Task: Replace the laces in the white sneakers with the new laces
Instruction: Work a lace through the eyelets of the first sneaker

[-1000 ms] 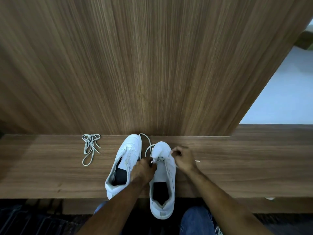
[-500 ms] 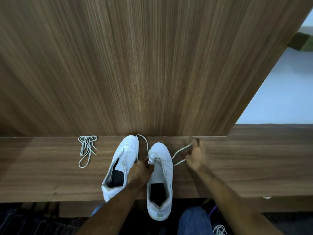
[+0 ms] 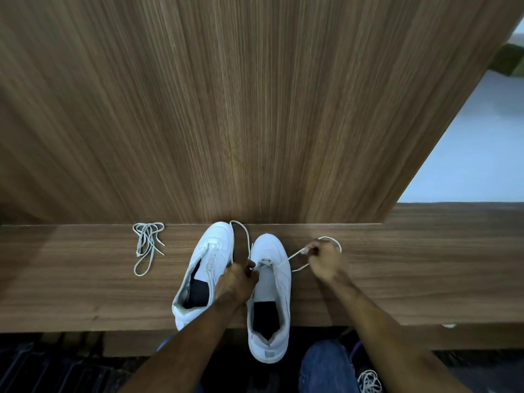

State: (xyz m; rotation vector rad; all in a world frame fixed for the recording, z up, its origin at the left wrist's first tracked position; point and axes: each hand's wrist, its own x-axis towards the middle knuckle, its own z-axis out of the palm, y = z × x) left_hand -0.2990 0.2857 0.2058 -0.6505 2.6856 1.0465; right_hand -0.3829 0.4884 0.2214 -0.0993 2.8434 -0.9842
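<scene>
both hands [image 3: 236, 279] [image 3: 323, 259] forward, fingers curled, pinching

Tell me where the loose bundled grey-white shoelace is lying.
In the head view, the loose bundled grey-white shoelace lies on the wooden bench, left of the two white sneakers, close to the wood-panelled wall, untouched.
</scene>
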